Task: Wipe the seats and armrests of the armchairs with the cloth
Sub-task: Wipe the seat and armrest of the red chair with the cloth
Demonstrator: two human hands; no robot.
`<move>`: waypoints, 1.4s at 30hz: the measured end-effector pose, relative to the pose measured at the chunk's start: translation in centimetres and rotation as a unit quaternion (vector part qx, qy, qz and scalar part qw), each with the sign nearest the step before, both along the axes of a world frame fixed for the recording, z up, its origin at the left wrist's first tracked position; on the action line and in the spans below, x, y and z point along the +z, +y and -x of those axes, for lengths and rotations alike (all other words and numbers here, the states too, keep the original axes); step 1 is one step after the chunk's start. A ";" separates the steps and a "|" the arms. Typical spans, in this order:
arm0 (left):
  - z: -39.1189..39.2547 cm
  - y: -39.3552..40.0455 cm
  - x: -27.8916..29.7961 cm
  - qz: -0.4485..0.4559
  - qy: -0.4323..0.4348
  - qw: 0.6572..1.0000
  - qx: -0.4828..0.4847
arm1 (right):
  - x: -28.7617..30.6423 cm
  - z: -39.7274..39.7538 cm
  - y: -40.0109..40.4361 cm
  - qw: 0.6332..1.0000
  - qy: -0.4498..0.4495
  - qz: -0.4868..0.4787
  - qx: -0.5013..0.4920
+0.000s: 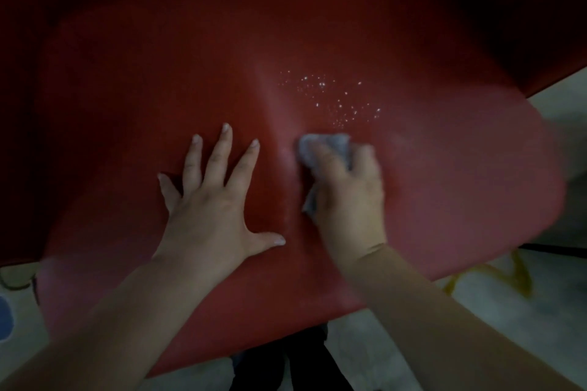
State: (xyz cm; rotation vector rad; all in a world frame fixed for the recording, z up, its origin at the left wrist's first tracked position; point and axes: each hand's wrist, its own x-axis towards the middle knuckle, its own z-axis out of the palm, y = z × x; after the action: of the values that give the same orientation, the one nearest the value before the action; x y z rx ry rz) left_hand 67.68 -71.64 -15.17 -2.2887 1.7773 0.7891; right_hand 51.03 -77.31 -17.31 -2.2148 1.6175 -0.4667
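left hand [209, 209]: fingers spread flat on red leather armchair seat [127, 111] | right hand [349, 197]: blurred, fingers curled gripping crumpled grey cloth [324, 146], frame centre

No text, label, brand, number or sign can be read anywhere in this dim view. The yellow marking [495, 276] on the floor [476, 327] is too blurred to tell what it is.
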 end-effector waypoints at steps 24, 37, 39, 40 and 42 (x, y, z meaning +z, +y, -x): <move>-4.4 2.9 0.6 0.117 0.066 0.987 0.084 | -0.5 0.7 0.2 0.997 -0.014 -0.011 -0.071; -2.2 0.6 1.3 0.118 0.060 0.990 0.056 | 1.1 2.5 -4.6 0.994 -0.073 0.063 -0.047; -1.7 -0.8 1.4 0.120 0.060 0.990 0.039 | 1.9 3.6 -6.9 0.989 -0.093 0.082 -0.078; -1.6 -1.6 1.4 0.123 0.055 0.990 0.035 | 2.0 3.7 -8.1 0.989 -0.088 0.077 -0.097; -2.2 -3.4 1.3 0.121 0.033 0.991 0.042 | 1.8 3.4 -9.7 0.990 -0.024 0.038 -0.136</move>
State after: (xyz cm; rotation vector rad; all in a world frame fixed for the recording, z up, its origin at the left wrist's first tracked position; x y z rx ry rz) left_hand 69.84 -75.00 -13.92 -2.5325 1.9120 0.7032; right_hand 47.63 -87.02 -15.56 -2.0240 1.9157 -0.6590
